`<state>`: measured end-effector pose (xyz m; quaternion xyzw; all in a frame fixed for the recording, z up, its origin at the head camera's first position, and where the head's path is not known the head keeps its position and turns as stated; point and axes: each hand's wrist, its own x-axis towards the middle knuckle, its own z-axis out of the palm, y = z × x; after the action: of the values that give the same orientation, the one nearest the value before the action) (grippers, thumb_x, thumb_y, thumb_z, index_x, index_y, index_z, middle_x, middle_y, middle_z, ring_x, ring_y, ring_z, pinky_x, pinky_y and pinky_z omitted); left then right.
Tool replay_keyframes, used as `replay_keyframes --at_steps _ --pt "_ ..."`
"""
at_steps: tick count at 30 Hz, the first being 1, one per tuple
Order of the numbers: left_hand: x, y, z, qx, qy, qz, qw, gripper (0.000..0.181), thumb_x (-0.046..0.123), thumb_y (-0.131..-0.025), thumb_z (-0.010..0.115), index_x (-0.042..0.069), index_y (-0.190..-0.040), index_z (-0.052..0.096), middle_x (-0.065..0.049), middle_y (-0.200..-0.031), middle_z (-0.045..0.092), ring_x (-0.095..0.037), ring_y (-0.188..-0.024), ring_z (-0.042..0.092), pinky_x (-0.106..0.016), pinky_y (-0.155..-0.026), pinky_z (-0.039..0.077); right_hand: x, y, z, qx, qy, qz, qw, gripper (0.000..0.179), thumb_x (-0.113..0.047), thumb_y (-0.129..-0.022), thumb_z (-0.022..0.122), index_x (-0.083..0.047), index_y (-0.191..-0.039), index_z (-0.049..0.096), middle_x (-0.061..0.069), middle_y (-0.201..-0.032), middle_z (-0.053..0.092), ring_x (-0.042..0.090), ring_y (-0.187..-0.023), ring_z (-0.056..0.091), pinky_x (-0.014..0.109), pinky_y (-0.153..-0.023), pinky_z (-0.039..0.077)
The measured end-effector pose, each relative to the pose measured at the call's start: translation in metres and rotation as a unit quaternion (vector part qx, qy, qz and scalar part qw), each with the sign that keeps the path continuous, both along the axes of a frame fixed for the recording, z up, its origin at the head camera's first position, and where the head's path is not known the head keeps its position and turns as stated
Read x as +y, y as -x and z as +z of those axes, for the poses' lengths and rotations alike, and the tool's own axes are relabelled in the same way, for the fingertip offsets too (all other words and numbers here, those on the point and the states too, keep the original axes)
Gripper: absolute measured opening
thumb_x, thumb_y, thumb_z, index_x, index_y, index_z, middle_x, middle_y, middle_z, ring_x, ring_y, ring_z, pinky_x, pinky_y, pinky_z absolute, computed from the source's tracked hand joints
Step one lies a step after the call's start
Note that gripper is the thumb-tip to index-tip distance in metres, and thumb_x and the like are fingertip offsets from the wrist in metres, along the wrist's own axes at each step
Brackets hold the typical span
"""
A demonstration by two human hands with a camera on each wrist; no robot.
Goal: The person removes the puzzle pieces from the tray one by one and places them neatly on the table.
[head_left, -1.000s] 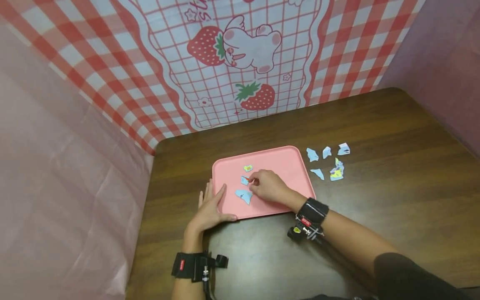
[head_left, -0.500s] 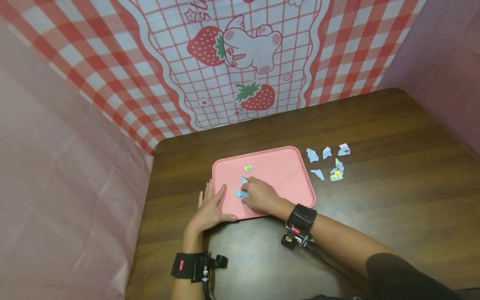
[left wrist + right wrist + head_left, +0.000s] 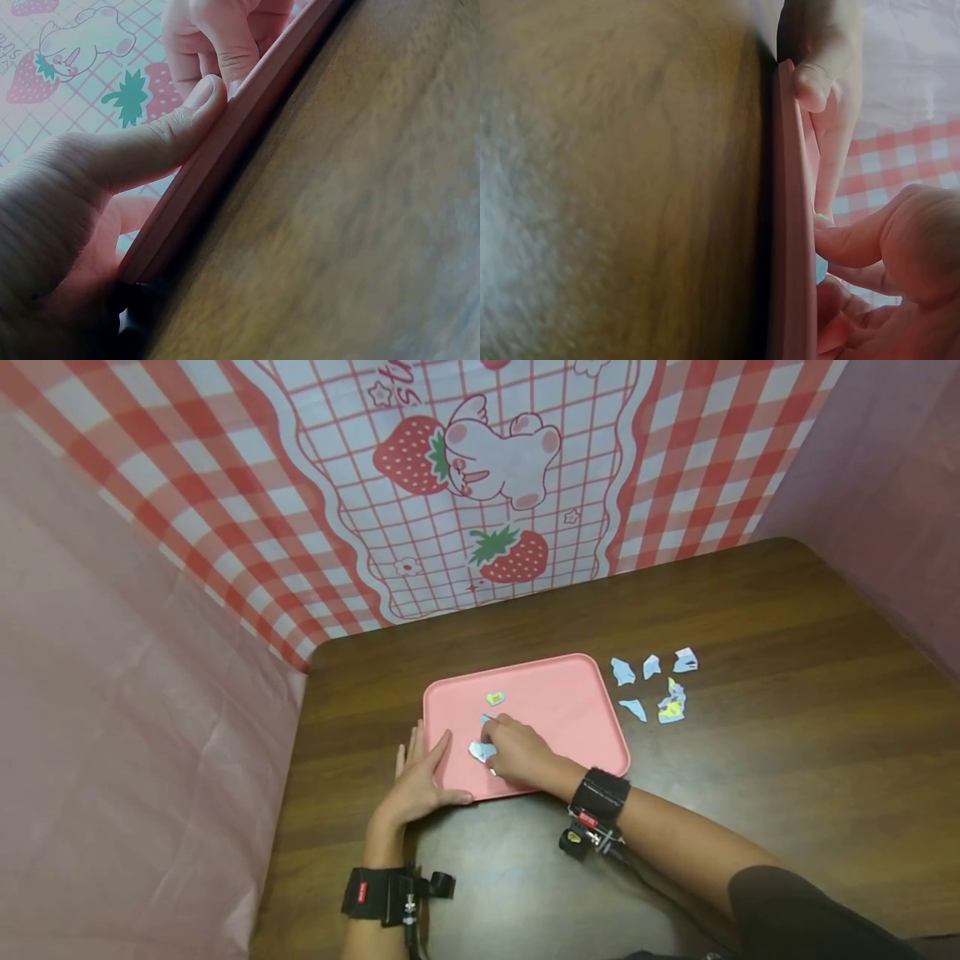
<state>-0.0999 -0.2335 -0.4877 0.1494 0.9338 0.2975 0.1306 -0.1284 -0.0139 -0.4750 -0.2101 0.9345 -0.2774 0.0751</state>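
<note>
A pink tray [image 3: 570, 693] lies on the table. My left hand [image 3: 416, 785] spans its near left corner, thumb on the front rim and straight fingers along the left side. Over the tray, my right hand [image 3: 517, 750] pinches a flat, irregular light-blue piece [image 3: 481, 752] between thumb and fingers; part of the piece is hidden by the hand. In the right wrist view a bit of the light-blue piece [image 3: 822, 268] shows by the thumb. A second light-blue piece [image 3: 486, 718] is partly covered by the fingers. Farther back lies a small yellow piece [image 3: 495, 698].
Right of the tray, several flat pieces lie on the wooden table [image 3: 750, 760], among them a light-blue piece [image 3: 622, 672] and a larger yellow-and-blue piece [image 3: 672, 703]. A checked strawberry cloth [image 3: 480, 568] hangs behind the table.
My right hand has shifted left and slightly toward me, onto the nearest light-blue piece, which now sits between its fingers and looks slightly tilted. The left hand has stayed at the corner.
</note>
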Motion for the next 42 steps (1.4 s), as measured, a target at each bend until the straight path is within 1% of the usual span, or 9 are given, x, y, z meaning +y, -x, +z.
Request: replay_keyframes --at_steps 5,8,13,19,25,28,32,35,42 --pt "0.001 0.000 0.001 -0.006 0.004 0.003 1.0000 0.113 0.051 -0.072 0.088 0.011 -0.160 0.030 -0.024 -0.166 -0.007 -0.037 -0.153 -0.010 -0.058 -0.118 -0.010 0.003 0.002 0.001 -0.005 0.009 -0.008 0.9999 0.025 -0.012 -0.081 0.084 -0.009 -0.097 0.065 0.002 -0.090 0.060 0.019 -0.084 0.060 0.038 -0.075 0.051" --pt "0.001 -0.001 0.001 -0.010 0.007 0.005 0.9999 0.113 0.053 -0.072 0.087 0.012 -0.160 0.029 -0.023 -0.166 -0.008 -0.036 -0.153 -0.011 -0.057 -0.118 -0.010 0.004 0.001 0.003 -0.004 0.010 -0.016 0.9998 0.025 -0.013 -0.081 0.084 -0.012 -0.095 0.064 0.000 -0.088 0.064 0.019 -0.083 0.061 0.038 -0.074 0.051" --pt "0.001 -0.001 0.001 -0.006 0.004 0.005 1.0000 0.113 0.052 -0.071 0.088 0.011 -0.160 0.030 -0.024 -0.166 -0.007 -0.038 -0.153 -0.009 -0.058 -0.118 -0.009 0.006 -0.001 0.005 0.003 0.012 -0.024 0.9996 0.026 -0.015 -0.082 0.084 -0.012 -0.097 0.064 0.002 -0.090 0.070 0.020 -0.083 0.065 0.038 -0.070 0.052" --pt "0.002 0.000 0.001 -0.012 0.008 0.007 0.9999 0.113 0.052 -0.072 0.087 0.013 -0.160 0.029 -0.022 -0.166 -0.009 -0.035 -0.153 -0.011 -0.056 -0.119 -0.010 0.010 -0.002 0.007 -0.005 0.042 -0.034 0.9985 0.016 -0.011 -0.087 0.079 -0.011 -0.096 0.066 0.002 -0.089 0.071 0.018 -0.079 0.065 0.034 -0.067 0.052" --pt "0.002 -0.001 0.001 -0.009 0.008 0.008 0.9999 0.113 0.052 -0.072 0.087 0.012 -0.160 0.030 -0.022 -0.166 -0.008 -0.036 -0.153 -0.010 -0.057 -0.119 -0.010 0.015 -0.003 0.009 -0.013 0.087 -0.049 0.9949 0.014 -0.007 -0.086 0.078 -0.011 -0.092 0.066 -0.004 -0.078 0.067 0.013 -0.072 0.061 0.032 -0.066 0.050" --pt "0.002 -0.001 0.001 -0.008 0.009 0.007 0.9999 0.113 0.053 -0.072 0.087 0.013 -0.160 0.029 -0.022 -0.166 -0.009 -0.036 -0.153 -0.011 -0.056 -0.119 -0.010 0.018 -0.004 0.010 -0.016 0.105 -0.056 0.9928 0.015 -0.006 -0.085 0.079 -0.011 -0.091 0.067 -0.005 -0.077 0.067 0.012 -0.071 0.060 0.032 -0.067 0.050" --pt "0.001 -0.001 0.000 -0.001 0.006 0.003 1.0000 0.113 0.052 -0.072 0.087 0.011 -0.160 0.030 -0.024 -0.166 -0.007 -0.038 -0.153 -0.009 -0.059 -0.118 -0.008 0.024 -0.003 0.012 -0.022 0.121 -0.069 0.9900 0.016 -0.004 -0.083 0.080 -0.011 -0.092 0.067 -0.004 -0.079 0.066 0.011 -0.074 0.060 0.033 -0.071 0.051" --pt "0.001 0.000 -0.001 0.003 0.002 0.002 1.0000 0.113 0.052 -0.071 0.088 0.010 -0.159 0.031 -0.026 -0.165 -0.006 -0.040 -0.153 -0.007 -0.060 -0.118 -0.007 0.030 -0.002 0.015 -0.027 0.133 -0.081 0.9874 0.016 -0.003 -0.083 0.080 -0.010 -0.092 0.067 -0.003 -0.078 0.064 0.012 -0.073 0.060 0.033 -0.071 0.050" --pt "0.002 0.000 0.000 -0.010 0.006 0.006 0.9999 0.114 0.053 -0.072 0.087 0.013 -0.160 0.028 -0.021 -0.166 -0.010 -0.036 -0.153 -0.011 -0.056 -0.118 -0.011 0.046 -0.001 0.025 -0.026 0.164 -0.117 0.9791 0.015 -0.001 -0.082 0.078 -0.006 -0.090 0.067 -0.001 -0.076 0.065 0.015 -0.073 0.060 0.034 -0.072 0.048"
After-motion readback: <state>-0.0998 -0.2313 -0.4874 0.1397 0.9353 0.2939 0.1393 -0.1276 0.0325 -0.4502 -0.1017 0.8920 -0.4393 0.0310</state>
